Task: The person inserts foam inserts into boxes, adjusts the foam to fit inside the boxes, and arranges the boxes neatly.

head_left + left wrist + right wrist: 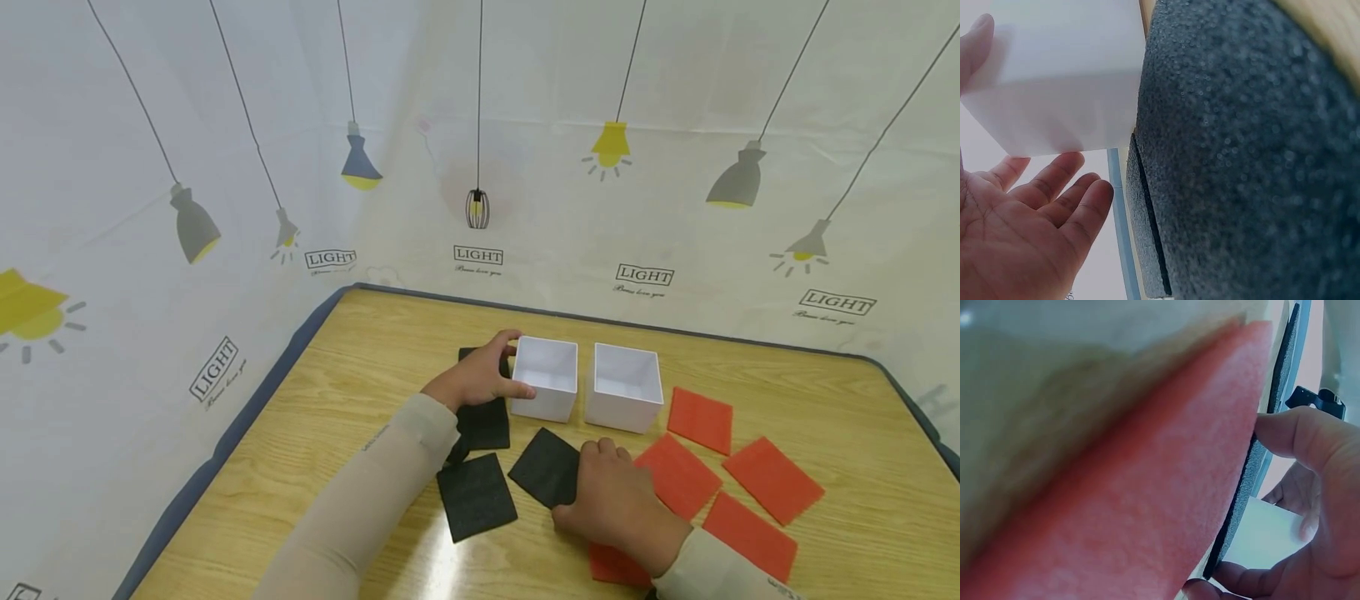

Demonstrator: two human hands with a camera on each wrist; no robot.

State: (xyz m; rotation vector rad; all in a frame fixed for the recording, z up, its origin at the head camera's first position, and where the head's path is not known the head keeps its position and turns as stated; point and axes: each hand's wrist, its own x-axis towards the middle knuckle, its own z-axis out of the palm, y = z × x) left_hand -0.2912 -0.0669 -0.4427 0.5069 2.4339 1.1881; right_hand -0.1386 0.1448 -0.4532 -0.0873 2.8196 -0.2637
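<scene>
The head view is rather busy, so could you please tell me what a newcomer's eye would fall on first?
Probably the bright red squares, scattered over the right side of the table. Next would likely come two open white boxes, side by side near its middle, and the black squares left of the red ones.

Left white box (543, 405), right white box (622, 414), centre of frame: narrow slot between; both tops open to entry from above. Left hand (480, 375) obstructs left side of first. Right hand (611, 500) and black square (543, 471) restrict approach from bottom centre. Left forearm (375, 492) crosses lower left. Table (360, 358): bare wood left of forearm, and right of frame beyond red squares (774, 479). Printed backdrop (547, 217) bounds far side, top of frame.
</scene>
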